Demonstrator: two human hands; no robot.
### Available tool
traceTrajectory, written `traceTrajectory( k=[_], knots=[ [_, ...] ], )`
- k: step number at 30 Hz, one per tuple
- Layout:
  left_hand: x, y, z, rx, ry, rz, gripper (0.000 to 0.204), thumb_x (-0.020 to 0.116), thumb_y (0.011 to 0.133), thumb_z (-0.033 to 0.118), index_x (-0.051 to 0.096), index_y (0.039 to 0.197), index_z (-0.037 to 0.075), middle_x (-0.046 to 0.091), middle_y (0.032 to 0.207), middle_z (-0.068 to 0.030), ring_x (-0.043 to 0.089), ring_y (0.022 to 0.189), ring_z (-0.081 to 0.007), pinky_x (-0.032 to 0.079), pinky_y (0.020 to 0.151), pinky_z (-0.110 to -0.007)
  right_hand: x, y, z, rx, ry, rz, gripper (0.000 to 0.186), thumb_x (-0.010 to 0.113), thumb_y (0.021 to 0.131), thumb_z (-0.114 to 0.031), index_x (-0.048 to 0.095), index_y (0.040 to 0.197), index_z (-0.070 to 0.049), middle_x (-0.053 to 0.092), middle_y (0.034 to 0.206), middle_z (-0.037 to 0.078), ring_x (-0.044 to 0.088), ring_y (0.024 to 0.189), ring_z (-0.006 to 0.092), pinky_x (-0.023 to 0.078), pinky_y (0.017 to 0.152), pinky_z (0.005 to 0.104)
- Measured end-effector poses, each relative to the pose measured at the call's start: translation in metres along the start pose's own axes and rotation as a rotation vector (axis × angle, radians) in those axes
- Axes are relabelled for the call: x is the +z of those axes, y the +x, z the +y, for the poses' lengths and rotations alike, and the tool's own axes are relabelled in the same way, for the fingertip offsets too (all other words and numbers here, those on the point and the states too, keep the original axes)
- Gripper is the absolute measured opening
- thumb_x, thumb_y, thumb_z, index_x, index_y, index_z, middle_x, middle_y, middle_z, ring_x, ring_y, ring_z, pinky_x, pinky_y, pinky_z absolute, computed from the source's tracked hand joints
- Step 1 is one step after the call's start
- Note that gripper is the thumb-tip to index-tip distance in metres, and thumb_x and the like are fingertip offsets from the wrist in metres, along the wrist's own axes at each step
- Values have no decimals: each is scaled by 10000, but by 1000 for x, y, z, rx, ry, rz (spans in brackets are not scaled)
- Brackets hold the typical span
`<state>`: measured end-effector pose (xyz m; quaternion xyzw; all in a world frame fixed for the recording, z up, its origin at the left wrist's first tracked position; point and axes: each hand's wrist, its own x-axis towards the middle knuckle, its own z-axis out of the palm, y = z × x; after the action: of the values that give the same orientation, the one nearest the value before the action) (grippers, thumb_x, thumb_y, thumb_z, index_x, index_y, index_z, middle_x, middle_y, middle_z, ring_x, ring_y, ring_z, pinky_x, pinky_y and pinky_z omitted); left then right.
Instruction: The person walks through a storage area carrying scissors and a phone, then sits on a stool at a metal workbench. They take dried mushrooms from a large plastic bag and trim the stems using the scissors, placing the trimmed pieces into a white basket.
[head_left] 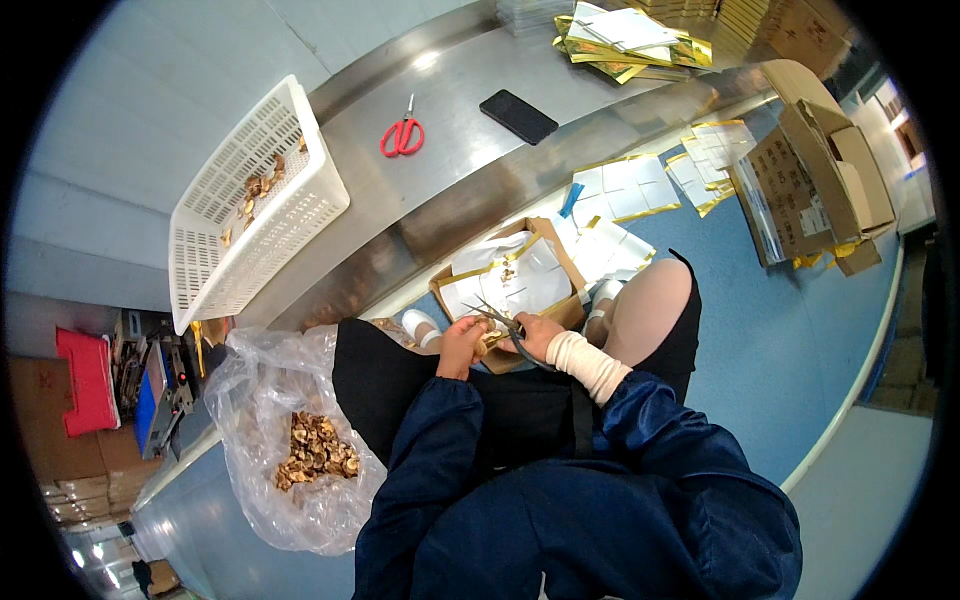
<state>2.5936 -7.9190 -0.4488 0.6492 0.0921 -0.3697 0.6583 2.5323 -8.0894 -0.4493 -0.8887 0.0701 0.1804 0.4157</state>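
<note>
My right hand (541, 338) grips dark scissors (499, 318), their blades parted and pointing left toward my other hand. In my left hand (462, 346), a small brownish dried piece, like a dried mushroom (483, 325), is pinched close to the blades. Both hands are over the near edge of a cardboard box (571, 268) between my knees. White sheets with gold edges (540, 278) line the box, and a few small brown bits lie on them. To my left, a clear plastic bag (252, 440) contains many brown dried pieces (318, 452).
On the steel table (450, 100) are red-handled scissors (403, 134), a black phone (519, 116), a stack of packets (630, 40) and a white perforated basket (270, 225) with some brown pieces. Flat white packets (625, 188) and an open carton (810, 180) are at the right.
</note>
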Motion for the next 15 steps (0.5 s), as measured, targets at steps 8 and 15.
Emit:
traceTrajectory(
  k=[8, 15],
  knots=[
    [-5, 6, -12, 38, 64, -44, 157, 532, 835, 176, 586, 911, 50, 551, 631, 17, 438, 436, -41, 288, 351, -185, 0, 4, 10, 41, 49, -134, 638, 553, 691, -592, 604, 875, 17, 608, 859, 216, 576, 842, 362, 445, 768, 376],
    [-7, 9, -8, 11, -353, 23, 145, 495, 862, 192, 528, 949, 81, 541, 714, -15, 471, 510, -70, 329, 387, -203, 12, 15, 19, 78, 183, 37, 536, 602, 713, -519, 592, 827, 5, 582, 616, 132, 597, 639, 233, 469, 602, 307]
  ],
)
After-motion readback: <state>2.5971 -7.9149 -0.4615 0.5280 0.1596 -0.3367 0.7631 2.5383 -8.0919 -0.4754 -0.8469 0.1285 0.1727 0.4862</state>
